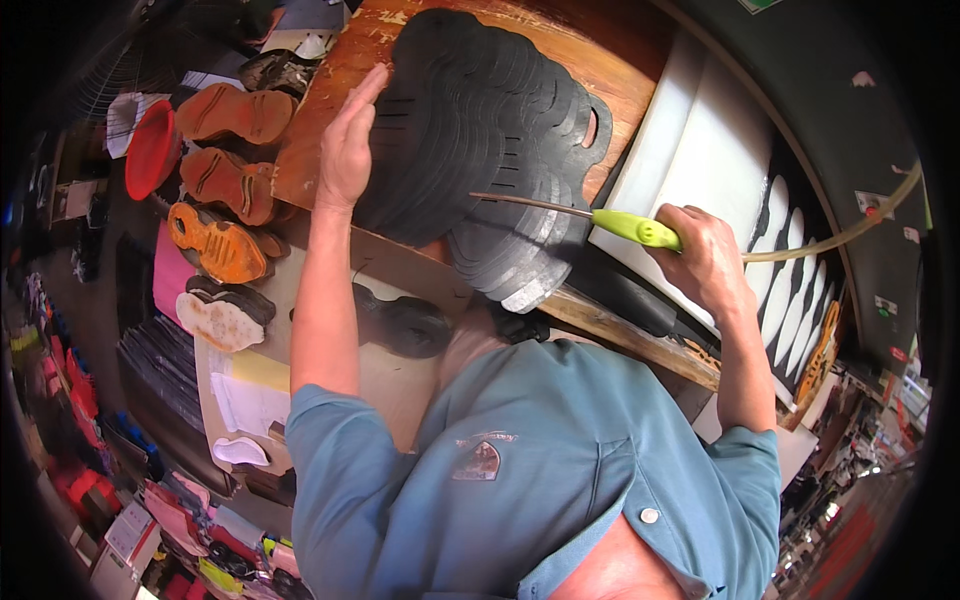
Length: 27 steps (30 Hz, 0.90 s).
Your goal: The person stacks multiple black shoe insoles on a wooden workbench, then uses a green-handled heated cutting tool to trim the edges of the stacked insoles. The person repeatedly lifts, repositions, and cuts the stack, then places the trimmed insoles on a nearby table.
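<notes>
A fanned stack of thin, dark grey sole-shaped sheets (450,110) lies on a wooden board in front of me. Beside the stack's left edge my left hand (348,140) is held open, fingers straight and together; whether it touches the sheets I cannot tell. My right hand (700,250) is closed round the light green handle of an air blow gun (635,229). Its long thin metal nozzle points left, with the tip over the lower part of the stack. A yellowish hose (850,242) runs from behind my right hand toward the right.
The wooden board (625,65) carries the stack. Brown sole-shaped pieces (235,112), an orange sole (225,245) and a red bowl-like thing (152,150) are at the left. White panels (700,130) and a row of white soles (775,230) stand at the right.
</notes>
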Each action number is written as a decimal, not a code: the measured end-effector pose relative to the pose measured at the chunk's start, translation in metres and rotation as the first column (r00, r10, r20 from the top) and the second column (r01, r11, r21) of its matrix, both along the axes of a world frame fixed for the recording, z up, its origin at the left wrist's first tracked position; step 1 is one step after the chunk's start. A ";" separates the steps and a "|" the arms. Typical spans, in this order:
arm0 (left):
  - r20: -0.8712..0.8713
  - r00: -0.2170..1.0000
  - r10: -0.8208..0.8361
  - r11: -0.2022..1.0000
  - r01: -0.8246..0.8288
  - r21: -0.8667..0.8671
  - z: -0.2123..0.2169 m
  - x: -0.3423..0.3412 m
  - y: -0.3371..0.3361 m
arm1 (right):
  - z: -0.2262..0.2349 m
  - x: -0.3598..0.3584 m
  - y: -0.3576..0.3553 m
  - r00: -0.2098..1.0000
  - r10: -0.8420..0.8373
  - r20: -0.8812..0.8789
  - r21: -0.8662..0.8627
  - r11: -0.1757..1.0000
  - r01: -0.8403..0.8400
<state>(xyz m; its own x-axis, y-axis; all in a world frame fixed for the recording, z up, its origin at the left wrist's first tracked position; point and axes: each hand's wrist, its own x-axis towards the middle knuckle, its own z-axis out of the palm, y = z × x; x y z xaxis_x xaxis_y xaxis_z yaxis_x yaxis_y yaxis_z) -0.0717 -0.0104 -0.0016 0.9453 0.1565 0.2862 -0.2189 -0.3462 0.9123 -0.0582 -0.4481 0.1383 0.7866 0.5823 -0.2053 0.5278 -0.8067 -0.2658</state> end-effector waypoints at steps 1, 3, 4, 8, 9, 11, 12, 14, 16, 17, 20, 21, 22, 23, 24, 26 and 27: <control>-0.009 1.000 0.004 0.999 -0.003 0.054 0.000 0.000 -0.001 | -0.004 0.002 0.008 0.999 0.028 0.033 0.023 0.999 -0.028; -0.004 1.000 0.022 0.987 -0.021 0.157 0.000 0.000 -0.003 | -0.008 0.004 0.022 1.000 0.024 0.010 0.009 1.000 -0.024; 0.013 0.999 0.034 0.978 -0.036 0.206 -0.001 0.000 -0.005 | -0.010 0.007 0.029 1.000 0.021 0.015 0.015 1.000 -0.021; 0.033 0.998 0.056 0.930 -0.065 0.361 -0.002 0.001 -0.008 | -0.016 0.026 0.049 0.994 -0.031 0.106 0.072 0.997 0.024; 0.038 0.997 0.063 0.910 -0.073 0.409 -0.002 0.001 -0.009 | -0.018 0.032 0.051 0.990 -0.059 0.126 0.085 0.995 0.048; 0.025 0.997 0.067 0.902 -0.071 0.426 -0.003 0.002 -0.010 | -0.021 0.046 0.051 0.976 -0.115 0.185 0.094 0.991 0.099; 0.030 0.997 0.073 0.898 -0.079 0.433 -0.004 0.002 -0.011 | -0.022 0.052 0.051 0.975 -0.141 0.171 0.086 0.988 0.128; 0.030 0.997 0.078 0.899 -0.083 0.430 -0.004 0.002 -0.012 | -0.023 0.064 0.049 0.970 -0.157 0.188 0.092 0.986 0.141; 0.026 0.997 0.077 0.909 -0.081 0.409 -0.005 0.002 -0.012 | -0.021 0.076 0.050 0.965 -0.156 0.209 0.081 0.987 0.141; 0.028 0.997 0.073 0.904 -0.078 0.419 -0.005 0.002 -0.013 | -0.019 0.081 0.050 0.957 -0.174 0.230 0.084 0.984 0.158; 0.033 0.997 0.066 0.899 -0.074 0.432 -0.005 0.002 -0.013 | -0.013 0.087 0.052 0.945 -0.222 0.238 0.086 0.974 0.207; 0.031 0.997 0.065 0.901 -0.072 0.428 -0.005 0.002 -0.012 | -0.011 0.086 0.053 0.957 -0.183 0.226 0.077 0.982 0.170; 0.027 0.998 0.062 0.903 -0.068 0.424 -0.004 0.001 -0.012 | -0.011 0.082 0.054 0.964 -0.162 0.213 0.063 0.986 0.152; 0.022 0.998 0.059 0.909 -0.062 0.413 -0.004 0.001 -0.012 | -0.010 0.079 0.054 0.970 -0.141 0.198 0.050 0.990 0.134; 0.016 0.998 0.054 0.913 -0.056 0.403 -0.003 0.001 -0.011 | -0.010 0.076 0.055 0.978 -0.118 0.174 0.037 0.993 0.113; 0.016 0.999 0.052 0.921 -0.054 0.386 -0.001 0.000 -0.011 | -0.011 0.074 0.057 0.979 -0.129 0.155 0.061 0.991 0.121; 0.021 0.998 0.054 0.924 -0.058 0.379 -0.001 0.000 -0.011 | -0.011 0.074 0.058 0.977 -0.124 0.173 0.087 0.990 0.111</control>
<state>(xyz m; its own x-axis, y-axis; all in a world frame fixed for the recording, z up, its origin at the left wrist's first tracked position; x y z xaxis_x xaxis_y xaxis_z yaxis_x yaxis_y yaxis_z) -0.0717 -0.0217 -0.0023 0.9351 0.0868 0.3437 -0.1975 -0.6776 0.7084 0.0162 -0.3898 0.1270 0.8703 0.4922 -0.0148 0.4749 -0.8468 -0.2397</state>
